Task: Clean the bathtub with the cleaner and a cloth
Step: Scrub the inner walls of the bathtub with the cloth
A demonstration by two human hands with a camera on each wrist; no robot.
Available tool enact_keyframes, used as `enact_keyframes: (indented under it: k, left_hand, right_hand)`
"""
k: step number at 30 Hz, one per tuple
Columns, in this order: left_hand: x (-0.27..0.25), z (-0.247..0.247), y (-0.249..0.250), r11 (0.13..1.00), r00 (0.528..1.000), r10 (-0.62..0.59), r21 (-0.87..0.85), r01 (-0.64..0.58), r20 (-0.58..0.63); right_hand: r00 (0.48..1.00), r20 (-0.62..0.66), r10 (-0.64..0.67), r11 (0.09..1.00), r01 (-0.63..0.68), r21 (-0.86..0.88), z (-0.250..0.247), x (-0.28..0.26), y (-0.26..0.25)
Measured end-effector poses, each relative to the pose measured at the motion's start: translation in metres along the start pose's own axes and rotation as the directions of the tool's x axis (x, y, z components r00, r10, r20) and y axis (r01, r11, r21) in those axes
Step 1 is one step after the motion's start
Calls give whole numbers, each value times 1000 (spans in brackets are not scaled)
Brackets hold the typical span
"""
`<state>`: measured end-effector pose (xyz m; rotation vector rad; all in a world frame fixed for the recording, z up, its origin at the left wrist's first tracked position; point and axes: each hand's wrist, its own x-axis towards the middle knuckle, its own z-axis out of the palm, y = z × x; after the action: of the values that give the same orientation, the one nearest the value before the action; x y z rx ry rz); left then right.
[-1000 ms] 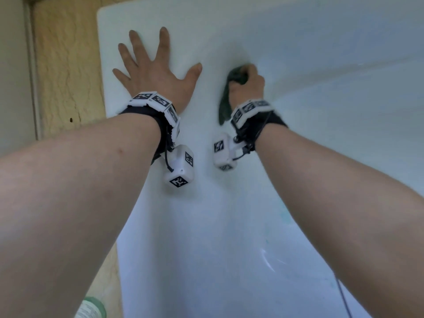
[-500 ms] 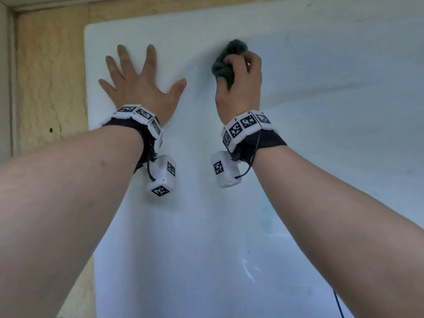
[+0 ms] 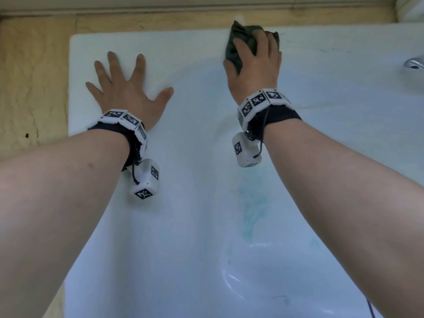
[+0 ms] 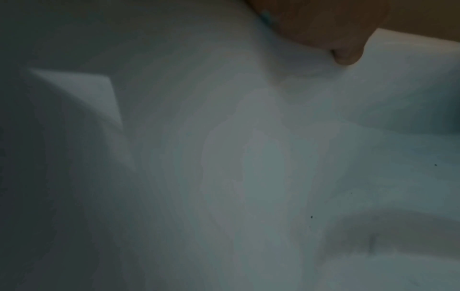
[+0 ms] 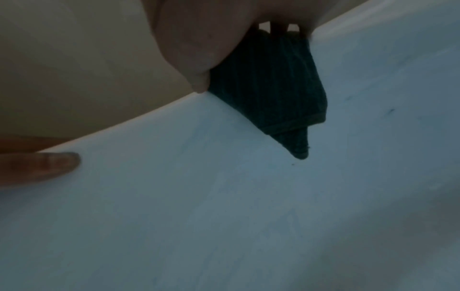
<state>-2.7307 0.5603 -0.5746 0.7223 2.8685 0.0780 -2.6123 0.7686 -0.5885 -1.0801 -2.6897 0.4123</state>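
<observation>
The white bathtub (image 3: 197, 226) fills the head view, with its flat end rim at the top. My right hand (image 3: 253, 63) grips a dark green cloth (image 3: 243, 40) and presses it on the far rim near the wall edge. In the right wrist view the folded cloth (image 5: 276, 94) hangs below my palm against the tub surface (image 5: 224, 196). My left hand (image 3: 125, 88) lies flat with fingers spread on the rim to the left. The left wrist view is dim and shows only my thumb tip (image 4: 347, 56) on the white tub (image 4: 224, 157). A blue-green cleaner streak (image 3: 252, 203) runs down the tub wall.
Beige tiles (image 3: 32, 83) border the tub on the left and along the top. A chrome tap (image 3: 414, 63) juts in at the right edge. A thin dark cable (image 3: 370, 308) trails from my right arm at the bottom.
My right hand has carried the cloth up and to the right, from the tub wall onto the far rim. The left hand has stayed flat on the rim. The view has tilted upward.
</observation>
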Motion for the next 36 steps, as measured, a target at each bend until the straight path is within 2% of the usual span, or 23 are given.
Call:
enact_keyframes:
  k: [4, 7, 11, 14, 18, 23, 25, 27, 30, 36]
  left_hand:
    - [5, 1, 3, 1000, 1000, 14, 12, -14, -1]
    - [10, 0, 9, 999, 999, 37, 23, -37, 6]
    - [16, -2, 14, 997, 998, 66, 39, -67, 11]
    - [17, -2, 15, 997, 997, 73, 39, -73, 13]
    - [17, -2, 15, 996, 997, 75, 52, -76, 13]
    - [18, -2, 15, 995, 996, 86, 53, -86, 7]
    - [19, -2, 15, 994, 996, 93, 62, -93, 4]
    - [19, -1, 15, 993, 995, 99, 62, -99, -5]
    - [19, -1, 15, 992, 994, 105, 69, -104, -14]
    - [20, -1, 16, 991, 995, 102, 86, -101, -6]
  right_hand:
    - [996, -48, 72, 997, -73, -26, -4, 7, 25]
    - [995, -46, 91, 995, -92, -26, -2, 8, 15]
    - [1000, 29, 4, 999, -3, -40, 2, 6, -6]
    - [999, 23, -29, 999, 29, -28, 1, 8, 3]
    - [994, -75, 82, 997, -82, 3, -11, 12, 41]
    - [977, -84, 197, 980, -198, 2, -16, 17, 56]
    - [978, -77, 192, 981, -192, 1, -13, 16, 45]
    - [990, -58, 132, 991, -133, -3, -11, 14, 37]
    - [995, -33, 94, 995, -95, -14, -14, 15, 44]
    - [975, -75, 207, 978, -208, 4, -22, 17, 66]
